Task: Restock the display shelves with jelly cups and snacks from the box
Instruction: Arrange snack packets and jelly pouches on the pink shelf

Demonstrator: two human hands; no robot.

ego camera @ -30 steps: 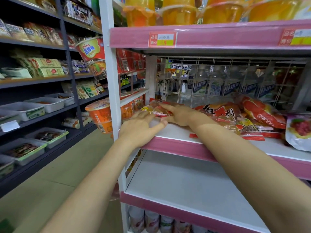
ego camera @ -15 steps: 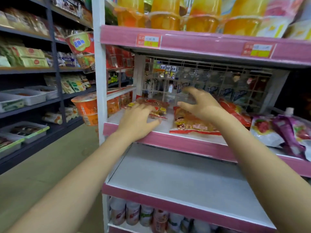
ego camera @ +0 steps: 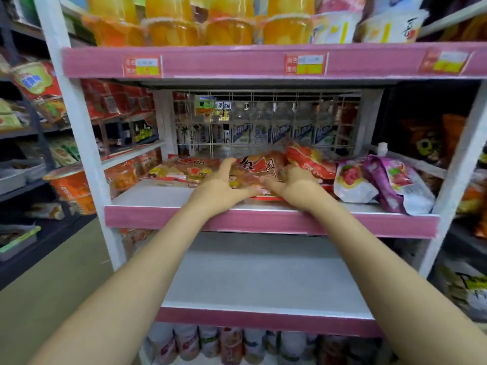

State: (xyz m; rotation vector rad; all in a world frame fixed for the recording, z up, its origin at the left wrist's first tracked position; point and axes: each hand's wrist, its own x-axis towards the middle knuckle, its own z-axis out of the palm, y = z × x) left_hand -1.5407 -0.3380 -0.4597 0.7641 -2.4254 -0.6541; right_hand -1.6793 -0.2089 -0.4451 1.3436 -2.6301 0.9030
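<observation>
On the middle pink-edged shelf (ego camera: 263, 222) lies an orange-red snack bag (ego camera: 261, 165). My left hand (ego camera: 224, 187) grips its left side, thumb raised along the bag's edge. Gripping the right side is my right hand (ego camera: 293, 185), with its fingers curled at the bag's front. A flatter snack bag (ego camera: 184, 169) lies just to the left, and a red bag (ego camera: 308, 159) leans behind on the right. Orange jelly cups (ego camera: 171, 30) fill the top shelf. The box is out of view.
White and purple spout pouches (ego camera: 382, 180) lie at the right end of the same shelf. A wire grid (ego camera: 263, 122) backs the shelf. Below is a grey shelf board (ego camera: 263, 280), then small cups (ego camera: 210, 343) on the bottom level. Noodle bowls (ego camera: 71, 185) stand on the left rack.
My left hand moved right, off the left snack bag, onto the middle bag. My right hand came down from above the bags and took its right side. The view shifted right.
</observation>
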